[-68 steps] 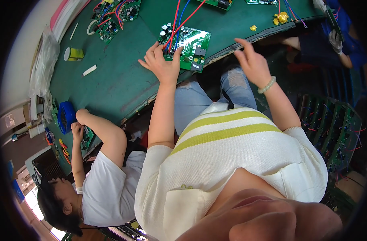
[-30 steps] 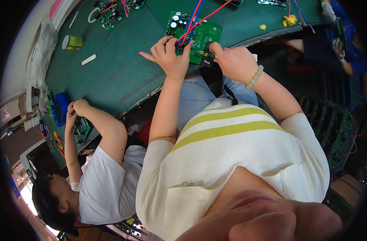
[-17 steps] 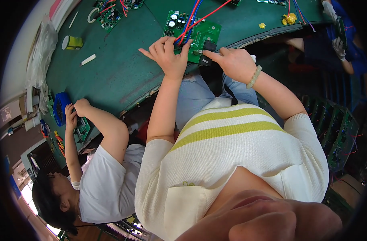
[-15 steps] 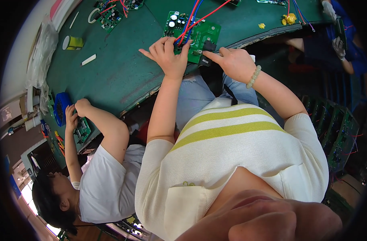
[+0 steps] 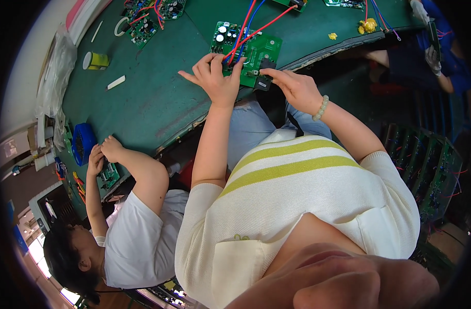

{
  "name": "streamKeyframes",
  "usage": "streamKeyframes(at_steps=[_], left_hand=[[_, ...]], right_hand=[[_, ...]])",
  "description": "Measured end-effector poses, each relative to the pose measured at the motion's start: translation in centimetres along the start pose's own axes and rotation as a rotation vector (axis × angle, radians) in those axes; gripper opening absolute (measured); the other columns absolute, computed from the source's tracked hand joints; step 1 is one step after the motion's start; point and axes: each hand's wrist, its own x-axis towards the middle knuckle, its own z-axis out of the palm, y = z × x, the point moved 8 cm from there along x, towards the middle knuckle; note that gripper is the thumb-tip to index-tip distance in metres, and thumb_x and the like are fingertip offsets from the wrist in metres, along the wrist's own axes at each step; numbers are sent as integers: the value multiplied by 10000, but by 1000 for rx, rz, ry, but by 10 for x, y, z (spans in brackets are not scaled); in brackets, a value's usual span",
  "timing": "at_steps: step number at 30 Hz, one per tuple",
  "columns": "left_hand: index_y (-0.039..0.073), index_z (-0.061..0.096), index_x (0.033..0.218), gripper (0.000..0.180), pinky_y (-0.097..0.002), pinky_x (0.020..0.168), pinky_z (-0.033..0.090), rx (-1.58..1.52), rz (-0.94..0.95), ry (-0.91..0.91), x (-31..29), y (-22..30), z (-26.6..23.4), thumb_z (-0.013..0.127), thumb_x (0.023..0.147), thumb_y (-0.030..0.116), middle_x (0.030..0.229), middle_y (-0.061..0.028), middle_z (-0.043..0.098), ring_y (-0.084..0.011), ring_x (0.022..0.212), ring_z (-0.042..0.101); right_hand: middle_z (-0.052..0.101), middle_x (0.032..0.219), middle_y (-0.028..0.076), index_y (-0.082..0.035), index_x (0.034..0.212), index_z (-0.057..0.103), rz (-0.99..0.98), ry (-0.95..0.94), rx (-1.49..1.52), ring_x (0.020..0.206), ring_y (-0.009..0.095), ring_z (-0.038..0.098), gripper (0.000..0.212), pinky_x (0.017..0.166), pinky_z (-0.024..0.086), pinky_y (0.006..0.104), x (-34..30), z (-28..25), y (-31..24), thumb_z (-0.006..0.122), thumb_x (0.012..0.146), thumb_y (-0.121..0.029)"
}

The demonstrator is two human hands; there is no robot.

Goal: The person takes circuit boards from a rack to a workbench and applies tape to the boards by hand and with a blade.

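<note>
Left hand [image 5: 217,85]: thumb and fingers apart, astride red and blue wires [image 5: 240,42] | right hand [image 5: 302,92]: fingertips by black components [image 5: 268,63], pinching or not, can't tell | green circuit board [image 5: 258,50], wearer's 12 o'clock, on the surface [image 5: 163,72]

Soft, even light covers the table [image 5: 148,98]; a window [image 5: 38,250] glares white at eight o'clock — three o'clock sinks into shadow. Straight edges bow near the black rim.
</note>
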Motion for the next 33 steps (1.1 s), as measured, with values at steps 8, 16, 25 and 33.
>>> streamKeyframes(at_steps=[8, 16, 25, 33], left_hand=[[134, 643, 956, 433, -757, 1018, 4, 81, -79, -75, -2, -5, 3, 831, 668, 398, 1044, -11, 538, -231, 1050, 519], [126, 641, 982, 468, -753, 1019, -2, 107, -71, -80, -3, -7, 6, 828, 670, 421, 1045, -26, 527, -236, 1060, 526], [135, 634, 995, 482, -748, 1024, -24, 119, -79, -93, -6, -13, 8, 825, 670, 435, 1070, -32, 526, -242, 1068, 541], [123, 636, 990, 494, -764, 1011, 15, 154, -21, -38, -3, -6, 1, 836, 657, 430, 1007, -28, 553, -246, 1005, 560]], right_hand=[[675, 1066, 75, -234, 1280, 562, 195, 374, -84, 883, 262, 674, 380, 714, 551, 333, -10, -77, 58, 524, 930, -91], [596, 746, 62, -305, 1298, 537, 325, 323, -553, 643, 265, 629, 364, 519, 499, 383, -19, -102, 91, 536, 944, -222], [649, 771, 125, -296, 1328, 491, 613, 188, -630, 666, 327, 653, 360, 553, 518, 440, -32, -95, 134, 478, 969, -268], [660, 822, 181, -139, 1280, 431, 397, 83, -53, 731, 402, 635, 368, 598, 504, 487, -14, -76, 43, 529, 948, -261]])
